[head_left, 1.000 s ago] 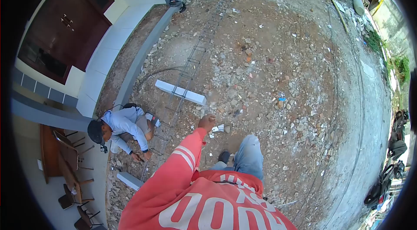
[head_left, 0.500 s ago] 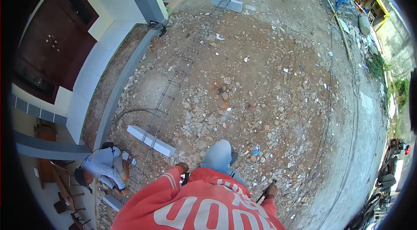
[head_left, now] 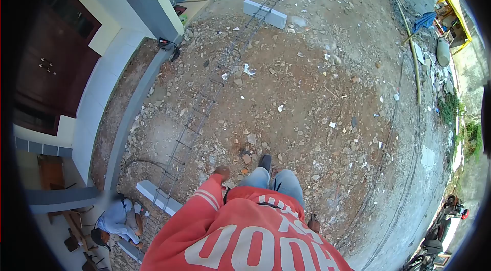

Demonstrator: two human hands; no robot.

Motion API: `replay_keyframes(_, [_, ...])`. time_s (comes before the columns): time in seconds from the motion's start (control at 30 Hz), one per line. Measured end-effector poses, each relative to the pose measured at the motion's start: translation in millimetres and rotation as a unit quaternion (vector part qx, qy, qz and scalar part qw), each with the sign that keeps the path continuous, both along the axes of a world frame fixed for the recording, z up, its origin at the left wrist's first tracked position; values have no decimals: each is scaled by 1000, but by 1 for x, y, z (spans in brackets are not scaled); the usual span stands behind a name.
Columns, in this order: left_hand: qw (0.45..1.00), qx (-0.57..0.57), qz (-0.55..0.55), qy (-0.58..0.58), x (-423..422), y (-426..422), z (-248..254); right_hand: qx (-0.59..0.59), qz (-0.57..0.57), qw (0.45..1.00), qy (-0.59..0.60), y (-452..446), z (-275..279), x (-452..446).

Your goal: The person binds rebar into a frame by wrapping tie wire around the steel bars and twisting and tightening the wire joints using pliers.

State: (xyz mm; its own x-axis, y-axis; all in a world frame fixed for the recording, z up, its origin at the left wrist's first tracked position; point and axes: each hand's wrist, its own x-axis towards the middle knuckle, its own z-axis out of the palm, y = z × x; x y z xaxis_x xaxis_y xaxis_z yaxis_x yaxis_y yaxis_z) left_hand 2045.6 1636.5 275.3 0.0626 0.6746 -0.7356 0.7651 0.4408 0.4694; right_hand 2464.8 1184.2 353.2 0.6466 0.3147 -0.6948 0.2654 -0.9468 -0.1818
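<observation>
My left hand [head_left: 222, 171] is in front of the red sleeve, low over the rubble. It is small and dark in the view, and its separate fingers cannot be made out. My right hand [head_left: 313, 223] hangs beside my right hip, partly covered by the red sweatshirt [head_left: 245, 240]. Its fingers look curled around something dark, mostly hidden now. Below me are my legs in light blue jeans [head_left: 289, 186], with one dark shoe [head_left: 265, 161] forward on the ground. To the left lies a long rebar cage [head_left: 185, 140], touched by neither hand.
The cage crosses pale blocks, one far [head_left: 265, 14] and one near [head_left: 158, 197]. A person [head_left: 118, 222] crouches at its near end. Broken stone and tile cover the ground. A low grey curb [head_left: 125, 120] runs along the left; cables and a pole [head_left: 413, 61] lie right.
I have stepped forward along the ground, a shoe now showing in front. My left hand has swung forward; my right hand has moved back against my side, hiding the dark thing in it.
</observation>
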Motion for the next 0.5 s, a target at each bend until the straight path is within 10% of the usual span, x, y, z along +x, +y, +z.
replay_keyframes(0.07, [970,208,-55,-112,155,132,138,-12,-26,999,25,63,23,6])
replay_keyframes(0.23, [905,281,-136,-289,389,358,301,10,-55,998,33,217,42,73])
replay_keyframes(0.33, [885,304,-123,-330,455,443,305,33,-33,999,28,309,26,138])
replay_keyframes(0.5, [972,167,-66,-150,432,496,172,148,48,988,-13,477,14,272])
